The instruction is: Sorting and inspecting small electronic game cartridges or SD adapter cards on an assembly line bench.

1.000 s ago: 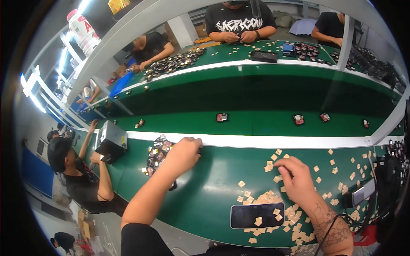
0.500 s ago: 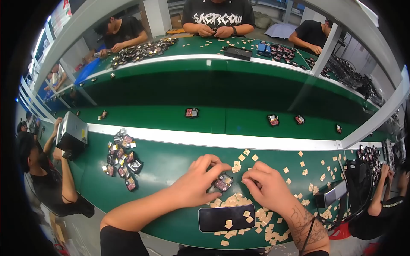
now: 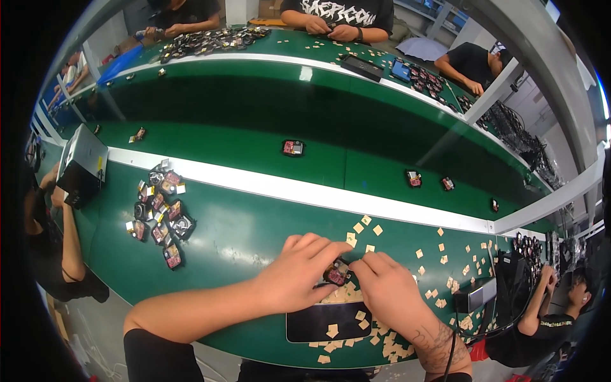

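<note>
A small black-cased electronic module (image 3: 336, 274) with a reddish circuit board rests on the green bench. My left hand (image 3: 294, 275) curls round it, thumb on the near side and fingers on the far side. Closed in a pinch, my right hand (image 3: 389, 288) touches the module's right edge; whatever its fingertips hold is hidden. Just below the hands lies a dark smartphone-like slab (image 3: 302, 326) with a few small beige squares on top. More beige squares (image 3: 396, 349) are heaped around it and scattered to the right.
Similar modules (image 3: 158, 202) are piled at left, near a grey box (image 3: 86, 162). A white rail (image 3: 254, 191) divides the bench from a green channel (image 3: 356, 156) carrying several modules. At right stand a small grey device (image 3: 476, 296) and black cables. Co-workers sit opposite and at both sides.
My right hand has moved left, from beside the module to its edge. My left hand still holds the module. The whole view has shifted and tilted slightly.
</note>
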`<action>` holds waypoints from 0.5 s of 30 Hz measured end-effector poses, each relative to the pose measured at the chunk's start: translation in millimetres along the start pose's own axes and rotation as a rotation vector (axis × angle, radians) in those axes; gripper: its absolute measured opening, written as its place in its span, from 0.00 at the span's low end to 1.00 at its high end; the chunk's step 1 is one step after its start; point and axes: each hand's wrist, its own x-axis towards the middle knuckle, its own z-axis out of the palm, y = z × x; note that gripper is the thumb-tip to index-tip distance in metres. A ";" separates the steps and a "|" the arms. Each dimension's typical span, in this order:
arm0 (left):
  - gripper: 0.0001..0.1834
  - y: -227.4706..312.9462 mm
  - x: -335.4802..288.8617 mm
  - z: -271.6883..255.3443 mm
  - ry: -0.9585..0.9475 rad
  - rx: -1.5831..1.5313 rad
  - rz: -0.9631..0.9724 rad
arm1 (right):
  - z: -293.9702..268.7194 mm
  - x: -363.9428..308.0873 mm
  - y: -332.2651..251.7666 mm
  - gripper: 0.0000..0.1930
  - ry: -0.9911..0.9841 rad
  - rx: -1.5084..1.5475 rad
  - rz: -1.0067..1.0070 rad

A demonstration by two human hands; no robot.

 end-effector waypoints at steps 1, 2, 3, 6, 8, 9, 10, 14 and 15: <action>0.36 1.4 -0.8 1.5 0.001 -0.024 0.015 | -0.8 -1.2 -2.5 0.16 -0.048 -0.039 0.004; 0.36 2.3 -0.7 1.7 0.003 -0.029 0.012 | -0.6 -1.0 -3.2 0.16 -0.054 -0.041 0.003; 0.35 2.9 0.2 1.1 -0.015 -0.029 -0.011 | 0.4 0.0 -2.6 0.14 -0.026 0.003 0.012; 0.33 -1.3 -0.8 3.6 -0.039 -0.034 -0.026 | 10.5 1.5 4.2 0.09 0.034 0.168 0.066; 0.32 -2.2 -1.2 4.2 -0.046 -0.040 -0.018 | 13.7 2.0 8.6 0.07 0.064 0.289 0.113; 0.30 -1.7 -0.5 3.9 -0.038 -0.034 0.006 | 13.5 2.2 10.8 0.06 0.079 0.453 0.167; 0.28 -0.8 -1.3 3.3 -0.031 -0.025 0.025 | 13.5 2.4 11.4 0.05 0.092 0.622 0.218; 0.27 -6.6 -0.6 4.8 -0.012 -0.027 0.053 | 12.3 3.0 11.2 0.06 0.082 0.577 0.197; 0.27 -9.8 -0.1 4.5 -0.025 -0.032 0.051 | 11.5 3.1 11.0 0.06 0.089 0.625 0.219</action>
